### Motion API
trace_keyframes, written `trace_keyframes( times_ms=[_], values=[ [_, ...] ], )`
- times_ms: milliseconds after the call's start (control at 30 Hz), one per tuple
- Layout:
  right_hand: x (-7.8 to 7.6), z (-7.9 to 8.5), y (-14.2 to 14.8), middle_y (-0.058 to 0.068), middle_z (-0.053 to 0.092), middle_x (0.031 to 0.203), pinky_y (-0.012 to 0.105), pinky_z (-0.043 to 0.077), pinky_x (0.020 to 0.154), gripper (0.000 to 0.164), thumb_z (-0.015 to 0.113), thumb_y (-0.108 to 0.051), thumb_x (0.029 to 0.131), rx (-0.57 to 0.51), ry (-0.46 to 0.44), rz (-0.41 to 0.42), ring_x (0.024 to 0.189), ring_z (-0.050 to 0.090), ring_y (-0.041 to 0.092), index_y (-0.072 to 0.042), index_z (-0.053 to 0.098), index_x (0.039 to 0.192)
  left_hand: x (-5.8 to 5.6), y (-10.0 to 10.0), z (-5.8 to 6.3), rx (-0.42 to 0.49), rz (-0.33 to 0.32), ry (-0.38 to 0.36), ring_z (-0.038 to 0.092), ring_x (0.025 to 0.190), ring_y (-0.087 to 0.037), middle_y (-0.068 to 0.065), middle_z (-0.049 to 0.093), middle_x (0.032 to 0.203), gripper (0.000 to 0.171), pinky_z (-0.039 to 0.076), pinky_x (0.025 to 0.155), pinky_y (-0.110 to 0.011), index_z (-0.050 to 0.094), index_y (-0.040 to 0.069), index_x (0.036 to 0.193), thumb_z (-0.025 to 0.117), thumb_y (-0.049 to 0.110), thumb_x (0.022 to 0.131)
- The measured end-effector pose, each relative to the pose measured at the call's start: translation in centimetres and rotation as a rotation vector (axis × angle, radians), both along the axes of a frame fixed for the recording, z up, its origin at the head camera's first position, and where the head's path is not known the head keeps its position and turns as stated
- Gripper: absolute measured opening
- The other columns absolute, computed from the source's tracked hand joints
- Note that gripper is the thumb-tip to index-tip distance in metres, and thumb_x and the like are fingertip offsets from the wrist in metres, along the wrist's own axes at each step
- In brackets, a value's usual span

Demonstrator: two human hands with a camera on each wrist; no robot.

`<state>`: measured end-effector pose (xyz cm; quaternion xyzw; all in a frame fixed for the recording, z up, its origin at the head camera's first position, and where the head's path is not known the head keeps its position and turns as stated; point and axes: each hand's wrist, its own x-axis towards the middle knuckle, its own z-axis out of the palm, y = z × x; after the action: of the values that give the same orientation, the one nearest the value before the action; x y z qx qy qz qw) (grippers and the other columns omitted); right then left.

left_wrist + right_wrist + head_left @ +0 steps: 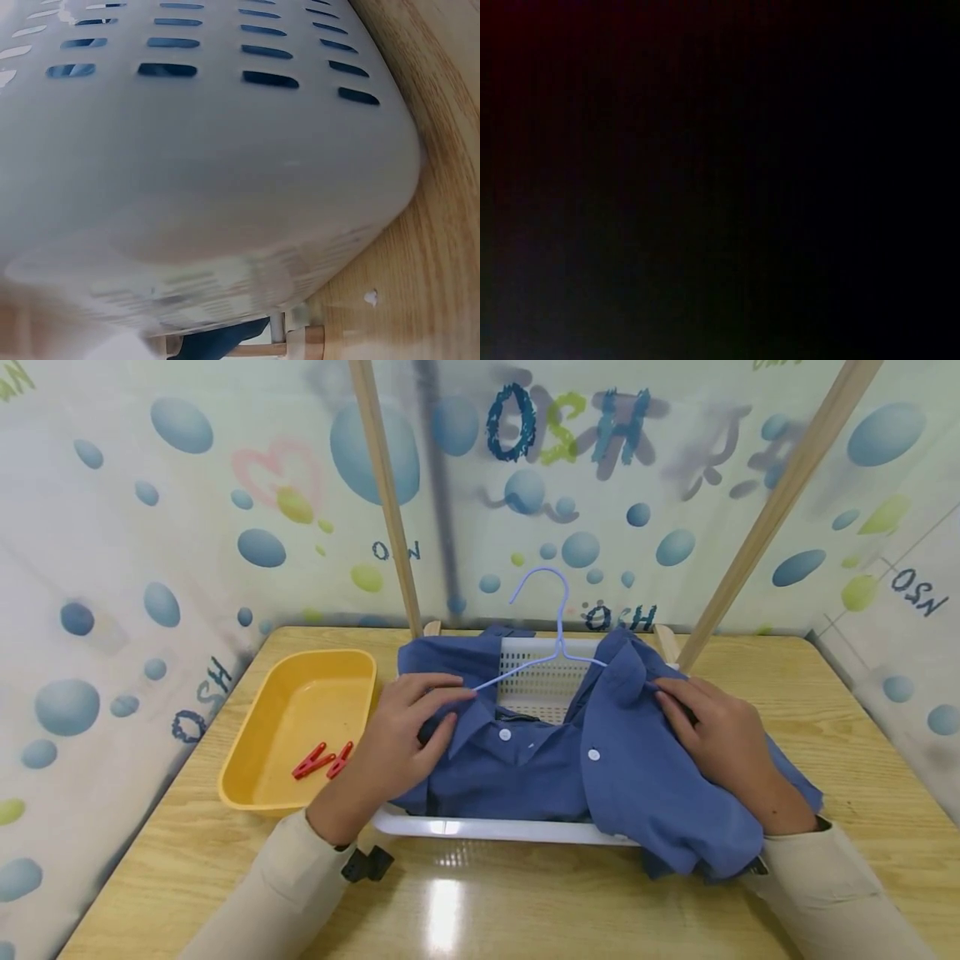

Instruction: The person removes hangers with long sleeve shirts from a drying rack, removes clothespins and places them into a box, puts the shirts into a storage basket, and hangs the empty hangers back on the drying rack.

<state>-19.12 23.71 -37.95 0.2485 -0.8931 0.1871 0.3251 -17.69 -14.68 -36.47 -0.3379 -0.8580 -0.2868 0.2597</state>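
The left hand (405, 722) is pinching the hanger (560, 648) and the right hand (716, 727) the blue shirt (637, 777), which is looking light, limp, best held at the shoulders

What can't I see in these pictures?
Right wrist view: nearly everything, lost in darkness.
Head view: both ends of the hanger, hidden by the blue shirt and left hand.
Head view: tops of the wooden poles, cut off by the upper edge.
Left wrist view: most of what's inside the white basket, hidden by its wall.
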Motion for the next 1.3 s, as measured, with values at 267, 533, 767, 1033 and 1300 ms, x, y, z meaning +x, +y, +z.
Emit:
trace_keyframes(
  times_ms=[267,533,767,1033,1300],
  values=[
    [-0.03,0.13,-0.06,0.017,0.071,0.09,0.047,0.051,0.057,0.028,0.075,0.0,0.082,0.011,0.016,0.0,0.07,0.067,0.029,-0.002,0.073,0.11,0.11,0.29,0.1,-0.123,0.011,0.016,0.049,0.129,-0.031,-0.009,0.056,0.139,0.039,0.037,0.106,-0.054,0.067,0.023,0.129,0.057,0.008,0.094],
    [-0.08,0.27,-0.11,0.019,0.072,0.092,0.048,0.052,0.058,0.027,0.074,0.0,0.083,0.001,0.019,-0.001,0.073,0.068,0.031,-0.001,0.073,0.111,-0.07,0.19,-0.09,-0.076,0.038,0.049,0.051,0.124,-0.031,-0.011,0.06,0.13,0.03,0.038,0.104,-0.051,0.072,0.016,0.114,0.055,0.005,0.091],
    [-0.24,0.19,0.09,0.022,0.072,0.094,0.05,0.053,0.06,0.025,0.073,-0.001,0.085,-0.009,0.019,-0.003,0.076,0.069,0.034,0.001,0.072,0.11,-0.06,0.13,-0.1,0.009,0.105,0.061,0.055,0.112,-0.028,-0.009,0.064,0.115,0.021,0.041,0.096,-0.049,0.073,0.014,0.101,0.054,0.008,0.093],
    [-0.2,0.28,0.17,0.022,0.072,0.092,0.05,0.054,0.061,0.025,0.074,0.001,0.083,-0.048,0.058,0.001,0.077,0.07,0.035,0.002,0.073,0.108,0.19,0.07,0.03,0.052,0.147,0.0,0.054,0.112,-0.028,-0.01,0.063,0.114,0.016,0.041,0.099,-0.048,0.071,0.013,0.098,0.055,0.015,0.097],
    [0.01,0.51,0.22,0.021,0.072,0.089,0.048,0.051,0.058,0.024,0.074,0.002,0.083,-0.067,0.101,-0.01,0.072,0.069,0.032,0.002,0.074,0.107,0.24,-0.04,-0.03,0.107,0.171,-0.046,0.055,0.114,-0.03,-0.013,0.062,0.115,0.017,0.042,0.101,-0.051,0.069,0.009,0.095,0.054,0.018,0.097]
  ],
)
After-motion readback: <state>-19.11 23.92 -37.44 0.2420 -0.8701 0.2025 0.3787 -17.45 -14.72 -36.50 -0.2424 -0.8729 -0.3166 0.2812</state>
